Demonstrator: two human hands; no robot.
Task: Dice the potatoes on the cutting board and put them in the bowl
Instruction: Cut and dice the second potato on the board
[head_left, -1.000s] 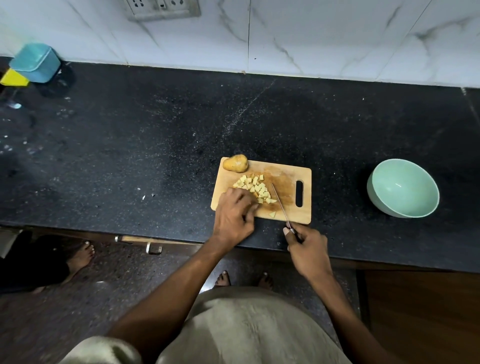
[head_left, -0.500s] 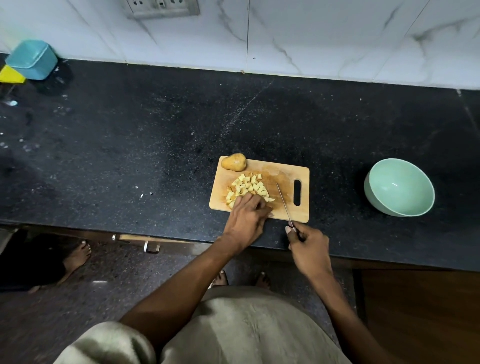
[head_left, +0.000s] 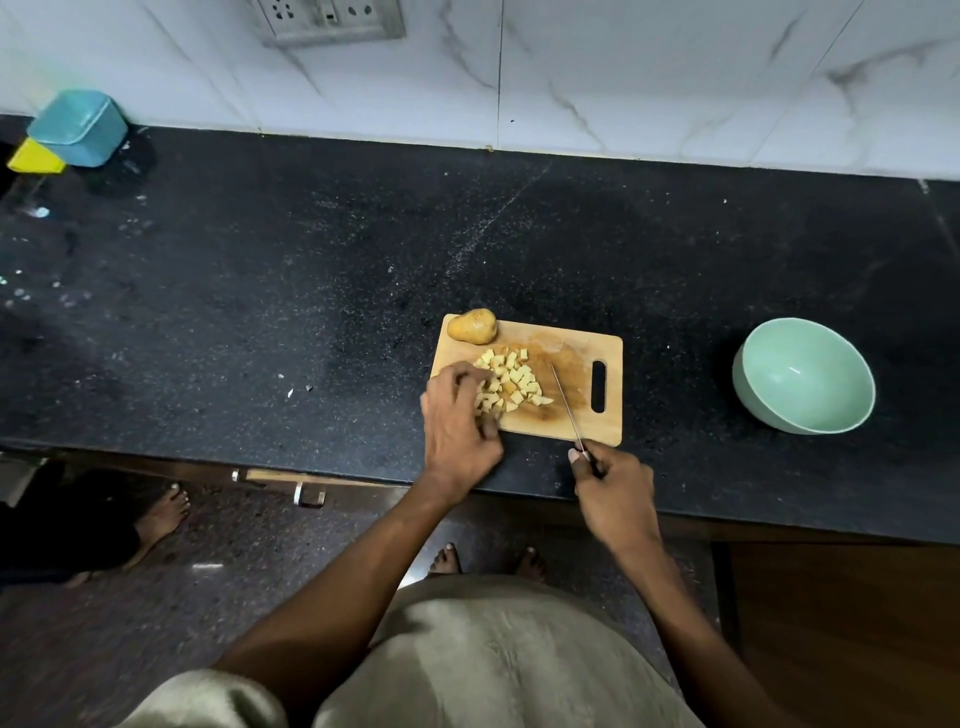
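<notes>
A wooden cutting board (head_left: 571, 358) lies near the counter's front edge. A heap of diced potato (head_left: 511, 382) covers its middle, and one whole unpeeled potato (head_left: 471, 326) rests on its far left corner. My left hand (head_left: 457, 426) sits at the heap's left side with its fingers curved against the cubes. My right hand (head_left: 615, 493) grips the handle of a knife (head_left: 566, 405), whose thin blade lies over the board just right of the heap. A pale green bowl (head_left: 748, 395) stands to the right of the board with nothing visible inside.
A blue box (head_left: 78, 127) and a yellow item (head_left: 34, 157) stand at the counter's far left by the wall. A drawer handle (head_left: 306, 493) juts out below the counter edge. Another person's foot (head_left: 161, 514) is on the floor at left.
My left hand has moved from the board's front edge up to the left side of the heap. The knife and my right hand have hardly shifted.
</notes>
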